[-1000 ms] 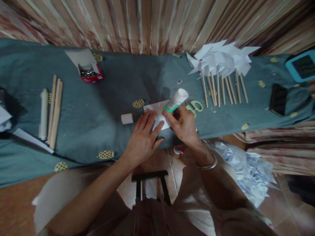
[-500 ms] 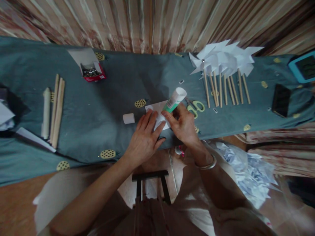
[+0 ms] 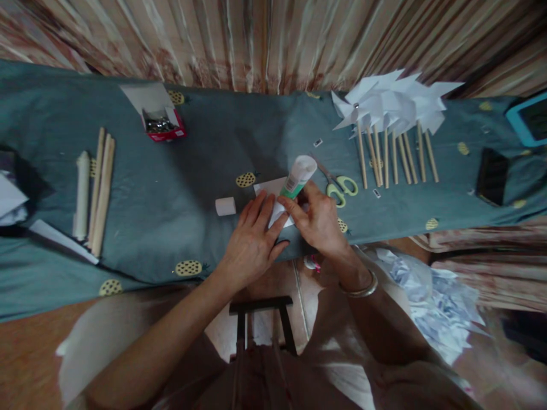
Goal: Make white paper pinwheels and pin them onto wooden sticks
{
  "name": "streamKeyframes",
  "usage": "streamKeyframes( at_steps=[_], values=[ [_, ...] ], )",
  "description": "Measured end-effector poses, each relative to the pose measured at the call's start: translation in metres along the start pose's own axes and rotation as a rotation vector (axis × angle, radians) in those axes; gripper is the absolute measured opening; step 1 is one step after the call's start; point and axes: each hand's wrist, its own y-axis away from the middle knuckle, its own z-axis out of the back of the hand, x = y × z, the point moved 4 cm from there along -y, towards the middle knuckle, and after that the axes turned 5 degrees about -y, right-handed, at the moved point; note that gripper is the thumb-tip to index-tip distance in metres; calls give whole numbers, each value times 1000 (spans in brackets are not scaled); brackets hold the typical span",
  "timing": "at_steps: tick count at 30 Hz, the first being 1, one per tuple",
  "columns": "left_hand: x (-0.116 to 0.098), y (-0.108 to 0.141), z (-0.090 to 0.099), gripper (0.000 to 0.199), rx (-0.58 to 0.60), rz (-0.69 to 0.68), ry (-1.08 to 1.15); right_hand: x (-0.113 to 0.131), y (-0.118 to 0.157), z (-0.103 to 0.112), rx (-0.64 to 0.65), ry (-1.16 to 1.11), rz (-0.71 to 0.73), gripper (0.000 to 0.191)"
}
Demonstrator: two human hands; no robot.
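A small white paper [image 3: 273,185] lies on the cloth-covered table, partly hidden by both hands. My left hand [image 3: 252,242] rests flat on its left part with the fingers spread. A white and green glue stick [image 3: 299,175] is gripped in my right hand [image 3: 320,219], tilted, with its lower end down at the paper. That lower end is hidden behind the fingers. To the left of the paper lies a white cap [image 3: 225,206]. Scissors with light green handles [image 3: 347,185] lie just beyond my right hand.
White paper pinwheels [image 3: 388,105] on sticks lie at the back right, near a black phone [image 3: 491,176] and a blue-framed device [image 3: 530,119]. At left are a red box of metal pieces [image 3: 166,128] and wooden sticks [image 3: 102,193].
The glue stick and my right hand have shifted slightly left over the paper. My left hand stays on the paper. The whole view has moved slightly.
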Motion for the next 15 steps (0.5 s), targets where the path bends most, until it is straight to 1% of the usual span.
streamKeyframes(
  at_steps=[4,10,15],
  values=[
    [0,0,0,56,-8,9,5,3,2,1,-5,6,30,34],
    [-2,0,2,54,-2,-3,-10,5,5,2,39,30,51,36],
    [-2,-1,3,50,5,11,8,5,8,2,51,43,70,32]
  ],
)
